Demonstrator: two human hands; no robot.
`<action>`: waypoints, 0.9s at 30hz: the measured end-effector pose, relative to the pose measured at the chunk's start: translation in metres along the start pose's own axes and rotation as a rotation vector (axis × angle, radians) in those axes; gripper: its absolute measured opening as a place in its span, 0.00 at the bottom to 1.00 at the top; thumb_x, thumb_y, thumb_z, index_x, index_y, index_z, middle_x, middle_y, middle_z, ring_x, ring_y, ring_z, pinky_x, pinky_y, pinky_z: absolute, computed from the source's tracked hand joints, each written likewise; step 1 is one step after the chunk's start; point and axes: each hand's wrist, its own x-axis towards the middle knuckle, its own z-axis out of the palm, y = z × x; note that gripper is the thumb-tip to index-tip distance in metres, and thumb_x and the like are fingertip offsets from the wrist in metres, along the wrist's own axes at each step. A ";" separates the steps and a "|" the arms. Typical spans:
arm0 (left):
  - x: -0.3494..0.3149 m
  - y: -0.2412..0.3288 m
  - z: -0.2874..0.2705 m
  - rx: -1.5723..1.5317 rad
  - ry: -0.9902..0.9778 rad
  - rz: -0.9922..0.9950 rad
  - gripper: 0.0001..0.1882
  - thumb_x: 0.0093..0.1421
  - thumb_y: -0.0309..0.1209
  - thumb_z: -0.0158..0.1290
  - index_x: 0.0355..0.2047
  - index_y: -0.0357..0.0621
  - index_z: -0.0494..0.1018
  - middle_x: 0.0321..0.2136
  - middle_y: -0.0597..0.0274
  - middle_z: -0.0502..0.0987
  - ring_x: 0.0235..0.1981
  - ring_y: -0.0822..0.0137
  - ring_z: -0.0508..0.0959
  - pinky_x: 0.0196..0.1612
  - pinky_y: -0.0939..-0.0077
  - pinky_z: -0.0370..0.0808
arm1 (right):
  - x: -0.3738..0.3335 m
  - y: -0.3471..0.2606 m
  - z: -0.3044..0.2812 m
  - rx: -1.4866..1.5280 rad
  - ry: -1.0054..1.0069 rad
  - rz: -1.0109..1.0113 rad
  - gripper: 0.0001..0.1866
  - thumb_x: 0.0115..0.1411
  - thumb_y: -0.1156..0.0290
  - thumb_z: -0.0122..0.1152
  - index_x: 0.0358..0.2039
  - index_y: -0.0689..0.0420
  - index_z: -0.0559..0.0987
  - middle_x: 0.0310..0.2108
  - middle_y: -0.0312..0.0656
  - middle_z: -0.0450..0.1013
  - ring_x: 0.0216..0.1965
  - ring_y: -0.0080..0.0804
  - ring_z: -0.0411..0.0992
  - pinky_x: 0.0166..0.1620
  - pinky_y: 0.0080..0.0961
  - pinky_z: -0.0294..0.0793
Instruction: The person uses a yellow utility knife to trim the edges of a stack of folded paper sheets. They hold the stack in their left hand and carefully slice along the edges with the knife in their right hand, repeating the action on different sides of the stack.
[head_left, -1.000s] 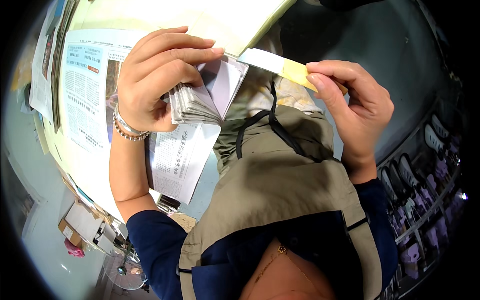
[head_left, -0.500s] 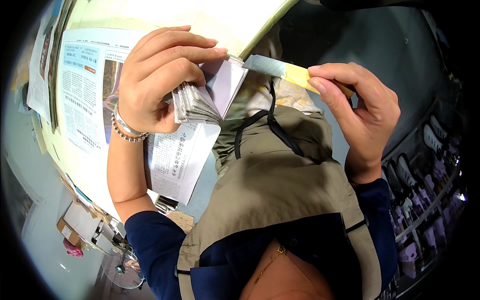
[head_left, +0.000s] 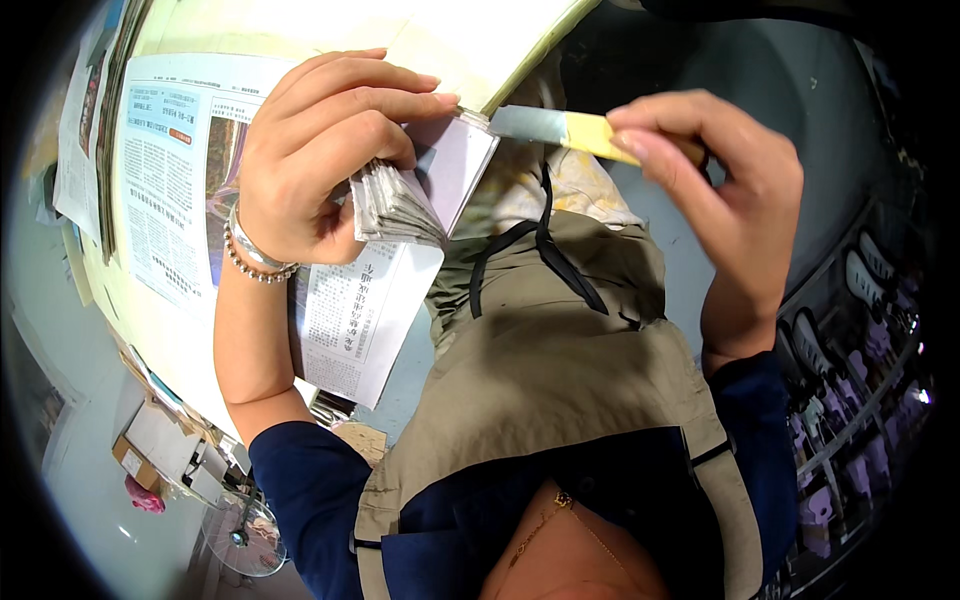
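Observation:
My left hand (head_left: pixel 330 150) is closed on a thick folded stack of thin grey-white layers (head_left: pixel 397 208), its fingers curled over the top. A smooth pale purple-grey piece (head_left: pixel 462 170) lies against the stack, its straight edge facing right. In a pinch between thumb and fingers, my right hand (head_left: pixel 725 160) holds a flat-bladed knife by its yellow handle (head_left: pixel 590 135). The grey blade (head_left: pixel 530 124) points left, its tip at the upper corner of the purple-grey piece. Whether the tip touches that corner, I cannot tell.
Newspaper sheets (head_left: pixel 165 170) lie on the pale worktable (head_left: pixel 440 45) under and beside my left arm. The table's edge runs diagonally past the blade. Racks of shoe-shaped pieces (head_left: pixel 815 345) stand at the right. A fan (head_left: pixel 240 537) and cardboard box (head_left: pixel 135 460) are low on the left.
My right hand has tilted and its wrist has risen a little, so the knife lies slightly more level. The left hand and its stack have shifted only slightly.

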 end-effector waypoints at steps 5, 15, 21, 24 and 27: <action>0.000 0.003 0.000 -0.006 -0.011 -0.036 0.27 0.51 0.57 0.52 0.21 0.42 0.70 0.40 0.46 0.82 0.45 0.46 0.80 0.54 0.49 0.71 | 0.047 0.035 -0.016 0.121 -0.336 0.022 0.06 0.60 0.74 0.63 0.34 0.64 0.82 0.27 0.34 0.77 0.27 0.15 0.69 0.29 0.13 0.66; 0.004 0.003 0.000 -0.029 -0.018 -0.060 0.22 0.46 0.51 0.51 0.21 0.43 0.69 0.40 0.48 0.82 0.45 0.48 0.80 0.53 0.51 0.72 | 0.067 0.038 -0.014 0.401 -0.430 0.103 0.05 0.60 0.76 0.65 0.34 0.66 0.83 0.25 0.33 0.76 0.25 0.12 0.67 0.27 0.11 0.64; 0.010 0.006 0.000 -0.044 0.010 -0.076 0.09 0.37 0.31 0.49 0.21 0.44 0.70 0.39 0.53 0.83 0.44 0.51 0.80 0.51 0.55 0.74 | 0.066 0.028 -0.015 0.261 -0.440 0.184 0.06 0.60 0.75 0.64 0.34 0.66 0.83 0.24 0.34 0.76 0.24 0.13 0.67 0.27 0.11 0.64; 0.007 0.006 -0.001 -0.039 -0.010 -0.078 0.12 0.41 0.38 0.50 0.21 0.43 0.70 0.40 0.50 0.83 0.44 0.49 0.80 0.52 0.53 0.73 | 0.068 0.022 -0.015 0.242 -0.481 0.231 0.07 0.60 0.75 0.64 0.35 0.66 0.83 0.24 0.34 0.76 0.24 0.13 0.68 0.27 0.11 0.65; 0.004 0.002 0.000 -0.034 -0.036 -0.059 0.23 0.48 0.53 0.53 0.21 0.43 0.69 0.40 0.45 0.82 0.45 0.46 0.80 0.54 0.49 0.71 | 0.075 0.013 -0.014 0.208 -0.520 0.203 0.07 0.60 0.74 0.63 0.34 0.65 0.83 0.23 0.35 0.76 0.23 0.15 0.68 0.27 0.13 0.66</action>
